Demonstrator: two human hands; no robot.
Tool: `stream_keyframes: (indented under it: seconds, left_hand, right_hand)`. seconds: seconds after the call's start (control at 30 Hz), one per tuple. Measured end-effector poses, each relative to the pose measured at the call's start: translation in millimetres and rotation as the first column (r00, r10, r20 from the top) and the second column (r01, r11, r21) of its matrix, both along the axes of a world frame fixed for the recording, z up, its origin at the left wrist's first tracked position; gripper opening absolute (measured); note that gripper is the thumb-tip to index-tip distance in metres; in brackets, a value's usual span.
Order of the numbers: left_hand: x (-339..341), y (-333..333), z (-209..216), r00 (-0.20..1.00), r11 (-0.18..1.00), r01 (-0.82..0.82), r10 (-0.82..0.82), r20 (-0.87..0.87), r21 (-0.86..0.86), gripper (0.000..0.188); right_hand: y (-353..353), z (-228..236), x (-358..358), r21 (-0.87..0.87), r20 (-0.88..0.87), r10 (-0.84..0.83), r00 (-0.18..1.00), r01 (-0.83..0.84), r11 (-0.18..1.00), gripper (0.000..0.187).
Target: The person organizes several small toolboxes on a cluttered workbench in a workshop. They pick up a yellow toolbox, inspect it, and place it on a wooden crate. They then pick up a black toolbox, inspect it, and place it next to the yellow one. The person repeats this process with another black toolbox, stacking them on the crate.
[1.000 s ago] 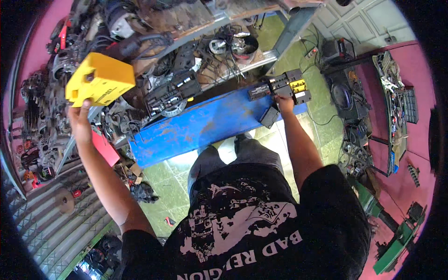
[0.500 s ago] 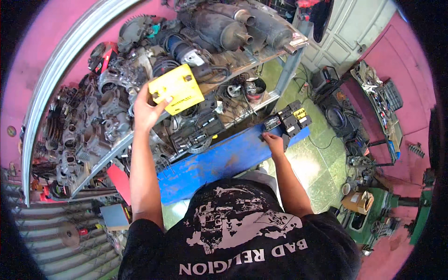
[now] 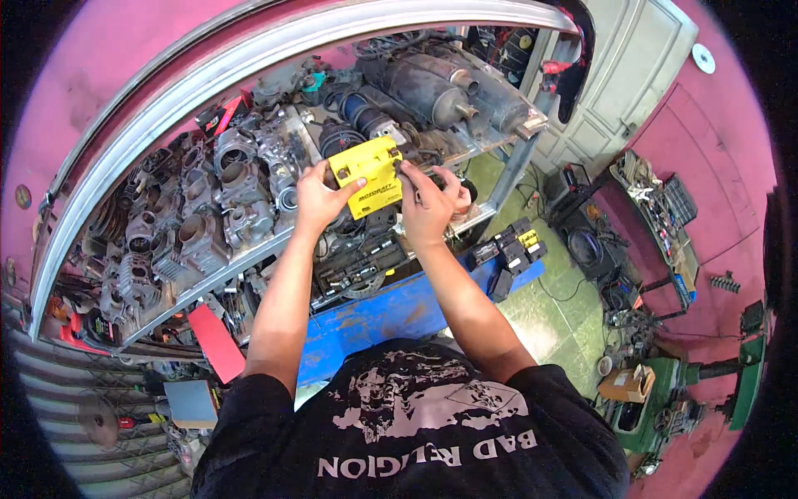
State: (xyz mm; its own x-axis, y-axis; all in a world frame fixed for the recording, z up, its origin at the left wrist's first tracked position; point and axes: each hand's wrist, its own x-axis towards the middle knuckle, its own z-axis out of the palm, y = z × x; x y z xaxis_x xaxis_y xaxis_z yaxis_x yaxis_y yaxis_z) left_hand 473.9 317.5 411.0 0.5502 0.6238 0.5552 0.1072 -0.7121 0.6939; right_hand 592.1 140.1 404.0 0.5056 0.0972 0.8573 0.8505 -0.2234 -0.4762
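Note:
A yellow box-shaped motorcycle battery (image 3: 363,176) with dark terminal corners is raised above the shelf. My left hand (image 3: 321,201) grips it at its left side, the thumb lying across its face. My right hand (image 3: 430,209) has its fingertips pressed together against the dark terminal at the battery's upper right corner; whatever small thing they may pinch is too small to make out. Below and to the right, several dark batteries (image 3: 517,254), one of them with a yellow part, stand at the right end of the blue bench (image 3: 366,320).
A metal-edged shelf (image 3: 199,291) carries greasy engine cylinders (image 3: 199,237) and exhaust mufflers (image 3: 420,91). A red panel (image 3: 218,343) leans at the lower left. At the right are a speaker (image 3: 586,241), a cluttered rack (image 3: 657,216) and a green machine (image 3: 665,391) with a cardboard box (image 3: 625,384).
My right hand has left the dark batteries on the bench and come up to the yellow battery. The battery and my left hand have shifted right in view, and the view itself has tilted.

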Motion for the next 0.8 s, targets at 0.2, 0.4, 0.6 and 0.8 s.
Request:
stream_keyframes:
  seconds: [0.2,0.4,0.6,0.8]
  left_hand:
    - [-3.6,-3.1,4.4,1.0,0.996,0.009,-0.01,-0.006,-0.092,0.049]
    - [-1.0,1.3,10.2,0.994,0.969,0.05,-0.073,-0.086,-0.241,0.045]
    - [-7.2,-8.5,16.3,0.998,0.973,0.021,-0.033,-0.05,-0.231,0.046]
    - [4.7,-10.1,17.3,0.998,0.95,0.064,-0.061,0.019,-0.307,0.047]
  right_hand:
    - [28.9,-18.3,-9.2,-0.044,-0.038,-0.03,0.999,0.029,0.999,0.016]
    - [38.0,-52.6,-33.4,-0.208,0.258,0.012,0.966,0.044,0.977,0.019]
    - [38.7,-40.3,-17.3,-0.078,0.115,0.014,0.993,-0.005,0.997,0.017]
    - [41.9,-52.7,-42.2,-0.182,0.266,0.163,0.95,-0.117,0.976,0.021]
